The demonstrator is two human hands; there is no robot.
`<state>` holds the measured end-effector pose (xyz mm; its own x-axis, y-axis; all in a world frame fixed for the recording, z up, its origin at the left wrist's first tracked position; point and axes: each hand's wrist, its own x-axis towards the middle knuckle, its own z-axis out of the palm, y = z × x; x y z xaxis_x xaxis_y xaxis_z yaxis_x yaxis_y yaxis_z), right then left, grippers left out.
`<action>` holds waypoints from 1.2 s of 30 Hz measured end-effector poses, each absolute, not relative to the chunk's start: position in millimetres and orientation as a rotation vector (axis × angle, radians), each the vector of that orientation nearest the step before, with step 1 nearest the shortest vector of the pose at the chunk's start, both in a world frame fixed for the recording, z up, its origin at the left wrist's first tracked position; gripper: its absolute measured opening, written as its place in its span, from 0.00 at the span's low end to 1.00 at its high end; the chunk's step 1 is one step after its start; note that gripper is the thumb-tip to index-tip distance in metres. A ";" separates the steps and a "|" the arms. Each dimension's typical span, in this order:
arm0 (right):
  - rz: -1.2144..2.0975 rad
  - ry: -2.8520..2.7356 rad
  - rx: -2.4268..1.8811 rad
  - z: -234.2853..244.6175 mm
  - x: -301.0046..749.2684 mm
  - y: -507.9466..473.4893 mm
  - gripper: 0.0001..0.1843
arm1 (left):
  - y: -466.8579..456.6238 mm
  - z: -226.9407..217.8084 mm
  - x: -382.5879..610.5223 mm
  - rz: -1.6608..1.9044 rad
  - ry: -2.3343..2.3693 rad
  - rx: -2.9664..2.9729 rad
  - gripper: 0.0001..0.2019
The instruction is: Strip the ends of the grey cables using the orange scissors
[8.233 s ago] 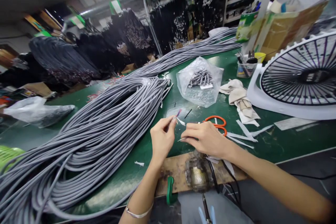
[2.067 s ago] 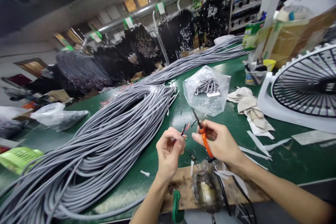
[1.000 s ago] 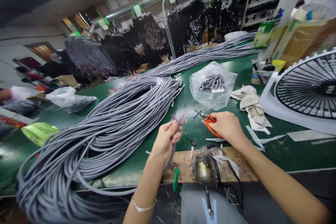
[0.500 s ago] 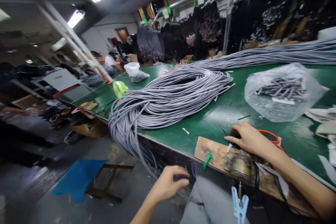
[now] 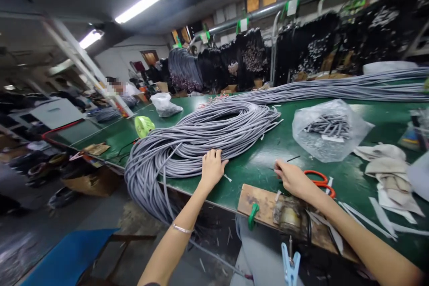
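Note:
A big coil of grey cables lies on the green table and spills over its front edge. My left hand rests on the near edge of the coil, fingers flat against the cables. My right hand lies on the table with fingers curled, right beside the orange-handled scissors. Whether it grips them I cannot make out. A clear plastic bag of small grey sleeves sits behind my right hand.
A wooden board with a green clamp and a worn fixture sits on the table's front edge. Cloths and white strips lie right. A long cable bundle runs behind. A green fan stands left; a person sits far left.
Half a second ago my left hand hung below the table edge; it has come up onto the coil. My right hand, which held the scissors earlier, lies on the table beside them.

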<state>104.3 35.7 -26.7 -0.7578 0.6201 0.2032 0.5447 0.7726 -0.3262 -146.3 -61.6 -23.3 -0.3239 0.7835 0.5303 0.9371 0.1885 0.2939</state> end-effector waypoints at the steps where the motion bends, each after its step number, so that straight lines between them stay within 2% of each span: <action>1: 0.372 -2.652 -0.901 -24.0 107.0 36.3 0.08 | -61.9 -27.3 -144.5 -0.811 -2.201 -1.618 0.17; 7: 0.412 -2.633 -0.855 -18.1 110.7 34.2 0.08 | -75.2 -38.6 -163.0 -0.705 -2.201 -1.463 0.19; 13: 0.358 -2.672 -0.841 -22.9 111.3 35.0 0.08 | -70.5 -27.5 -183.4 -0.725 -2.159 -1.566 0.12; 16: 0.273 -2.690 -0.870 -24.5 114.6 38.2 0.12 | -76.6 -18.0 -185.0 -0.725 -2.132 -1.678 0.11; 19: 0.190 -2.714 -0.893 -24.9 117.9 40.4 0.17 | -95.9 -4.6 -190.7 -0.710 -2.127 -1.783 0.13; 24: 0.111 -2.742 -0.940 -23.3 127.8 44.5 0.19 | -168.8 15.9 -243.9 -0.688 -2.223 -1.879 0.14; 29: 0.124 -2.751 -0.978 -24.9 134.0 51.2 0.18 | -255.4 22.6 -323.5 -0.408 -2.583 -1.773 0.07; 32: 0.141 -2.760 -0.928 -29.5 128.8 49.9 0.19 | -256.0 19.0 -313.7 -0.101 -2.674 -1.728 0.09; 34: 0.144 -2.763 -0.888 -32.5 124.9 46.9 0.20 | -224.8 12.2 -278.2 -0.189 -2.569 -1.771 0.13; 36: 0.158 -2.762 -0.872 -34.4 123.3 44.0 0.19 | -176.6 3.3 -233.3 -0.487 -2.451 -1.814 0.15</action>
